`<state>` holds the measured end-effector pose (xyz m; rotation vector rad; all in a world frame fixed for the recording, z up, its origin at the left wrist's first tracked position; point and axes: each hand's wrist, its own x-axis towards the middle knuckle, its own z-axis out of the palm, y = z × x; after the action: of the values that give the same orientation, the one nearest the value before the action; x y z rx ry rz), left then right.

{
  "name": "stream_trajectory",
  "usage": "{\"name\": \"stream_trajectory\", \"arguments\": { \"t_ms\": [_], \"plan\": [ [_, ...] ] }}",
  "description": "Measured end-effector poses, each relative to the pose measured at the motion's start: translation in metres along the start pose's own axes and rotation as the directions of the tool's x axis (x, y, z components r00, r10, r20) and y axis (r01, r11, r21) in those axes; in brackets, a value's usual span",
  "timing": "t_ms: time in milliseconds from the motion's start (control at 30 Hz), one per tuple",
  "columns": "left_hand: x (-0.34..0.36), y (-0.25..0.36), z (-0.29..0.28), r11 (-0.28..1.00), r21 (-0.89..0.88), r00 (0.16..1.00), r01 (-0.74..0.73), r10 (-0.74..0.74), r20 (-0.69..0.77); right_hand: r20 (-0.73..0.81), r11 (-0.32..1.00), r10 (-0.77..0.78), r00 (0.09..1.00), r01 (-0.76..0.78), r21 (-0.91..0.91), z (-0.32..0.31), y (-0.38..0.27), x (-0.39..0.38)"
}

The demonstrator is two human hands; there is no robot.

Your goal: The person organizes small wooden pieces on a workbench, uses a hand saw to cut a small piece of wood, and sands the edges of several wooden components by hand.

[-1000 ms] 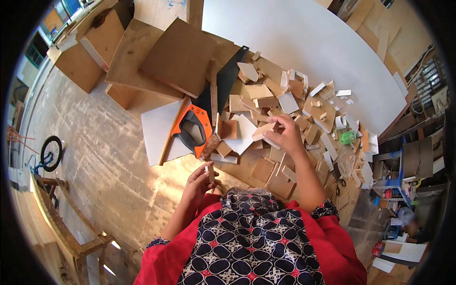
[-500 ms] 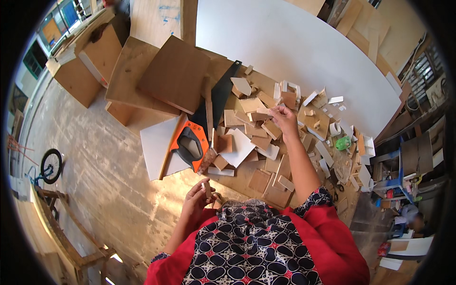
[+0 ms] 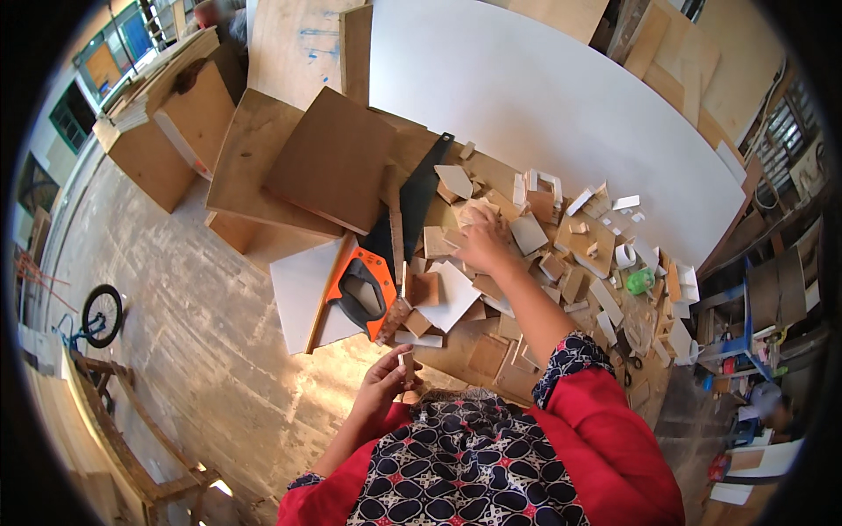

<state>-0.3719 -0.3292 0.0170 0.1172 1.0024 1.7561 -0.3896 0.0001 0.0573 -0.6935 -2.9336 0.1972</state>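
Note:
Close to my body, my left hand [image 3: 386,379] is closed around a small wood block [image 3: 406,366], which stands up between thumb and fingers. My right hand [image 3: 484,242] reaches into a heap of wood offcuts [image 3: 436,241] on the workbench. Its fingers touch a pale wood piece [image 3: 478,210], but they are blurred and partly hidden, so a grip cannot be made out. A white-faced offcut [image 3: 528,234] lies just right of that hand. Left of the heap rests a handsaw [image 3: 383,263] with an orange and black handle.
Brown boards [image 3: 331,162] are stacked at the back left, beside plywood boxes [image 3: 193,118]. A large white sheet [image 3: 535,88] spans the back. On the right lie a green object [image 3: 640,280], a white ring [image 3: 624,255] and scissors [image 3: 628,368]. A bicycle wheel [image 3: 102,314] is far left.
My right hand has moved left and lower over the heap, away from where it held a small wood piece. My left hand keeps its block. The whole view has shifted slightly.

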Motion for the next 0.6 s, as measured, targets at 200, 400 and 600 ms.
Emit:
{"name": "stream_trajectory", "arguments": {
  "t_ms": [200, 400, 600],
  "plan": [
    [0.001, 0.001, -0.005, 0.998, -0.053, 0.999, 0.020, -0.017, 0.040, 0.210, 0.696, 0.022, 0.978, -0.165, 0.699, 0.010, 0.021, 0.007],
    [0.009, 0.016, 0.009, 0.984, -0.178, 0.996, -0.024, 0.039, 0.083, 0.356, -0.341, -0.212, 0.910, -0.411, 0.846, -0.058, -0.001, -0.039],
    [0.023, 0.033, 0.028, 0.975, -0.207, 0.986, -0.083, 0.110, 0.124, 0.330, -0.422, -0.342, 0.880, -0.458, 0.783, -0.066, -0.007, -0.068]
  ]
}}
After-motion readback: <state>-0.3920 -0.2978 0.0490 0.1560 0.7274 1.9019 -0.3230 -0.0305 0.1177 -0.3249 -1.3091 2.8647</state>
